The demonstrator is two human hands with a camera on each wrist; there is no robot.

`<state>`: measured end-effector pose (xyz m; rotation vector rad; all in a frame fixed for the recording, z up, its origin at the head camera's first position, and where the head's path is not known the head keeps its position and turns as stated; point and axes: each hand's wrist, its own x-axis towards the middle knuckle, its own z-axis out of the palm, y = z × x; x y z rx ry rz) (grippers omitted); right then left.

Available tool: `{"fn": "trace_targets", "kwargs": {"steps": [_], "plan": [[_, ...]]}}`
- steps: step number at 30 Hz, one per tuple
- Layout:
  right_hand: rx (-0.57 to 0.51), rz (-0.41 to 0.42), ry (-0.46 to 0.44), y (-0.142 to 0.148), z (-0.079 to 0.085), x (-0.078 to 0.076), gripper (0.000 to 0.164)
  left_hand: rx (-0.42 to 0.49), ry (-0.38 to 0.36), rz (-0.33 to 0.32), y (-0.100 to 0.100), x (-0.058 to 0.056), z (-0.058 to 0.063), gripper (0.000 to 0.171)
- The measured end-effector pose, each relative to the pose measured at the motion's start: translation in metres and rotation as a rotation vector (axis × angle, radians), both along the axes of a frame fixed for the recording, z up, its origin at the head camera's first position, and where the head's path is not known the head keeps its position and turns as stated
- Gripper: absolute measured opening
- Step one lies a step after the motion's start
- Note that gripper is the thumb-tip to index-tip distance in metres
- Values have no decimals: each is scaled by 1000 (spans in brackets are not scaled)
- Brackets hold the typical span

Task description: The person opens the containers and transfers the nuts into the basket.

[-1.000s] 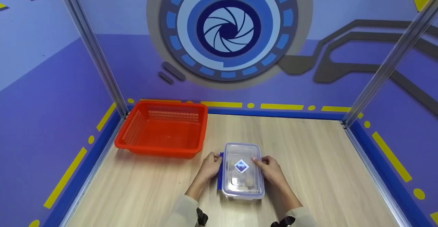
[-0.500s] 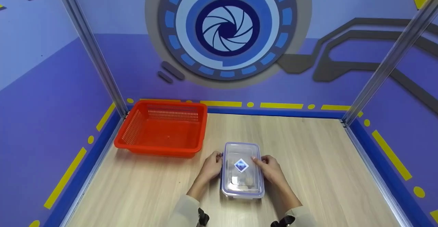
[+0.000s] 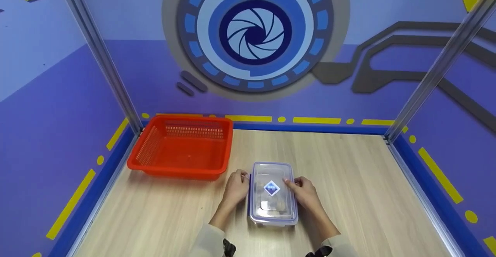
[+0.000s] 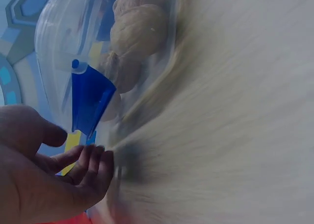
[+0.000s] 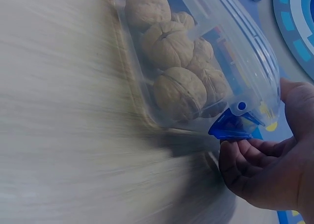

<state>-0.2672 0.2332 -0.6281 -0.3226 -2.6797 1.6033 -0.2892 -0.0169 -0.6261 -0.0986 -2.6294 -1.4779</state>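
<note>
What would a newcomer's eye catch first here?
Probably the blue round design on the back wall, then the red basket at the back left of the table. Closer in, a clear lidded container sits between the left hand and right hand, walnuts showing inside.

You have a food container (image 3: 273,204) of clear, glossy plastic before you, its flap latch (image 5: 230,126) of shiny, translucent blue plastic. The walnuts (image 5: 179,92) inside show rough, matt, furrowed shells. Your basket (image 3: 182,172) is smooth red plastic with a soft sheen; the tabletop (image 3: 329,171) looks like smooth, pale wood. Your sleeves (image 3: 209,238) are matt cloth, the posts (image 3: 99,55) greyish metal.
</note>
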Motion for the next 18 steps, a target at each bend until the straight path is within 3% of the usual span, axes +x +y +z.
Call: {"fn": "trace_targets", "kwargs": {"steps": [3, 10, 18], "plan": [[34, -22, 12, 0, 2, 2, 59, 2, 18, 26, 1, 2, 6, 19], [149, -39, 72, -2, 10, 1, 66, 13, 63, -14, 2, 5, 19, 18], [167, 5, 122, -2, 25, 4, 50, 15, -9, -87, -2, 9, 28, 25]]}}
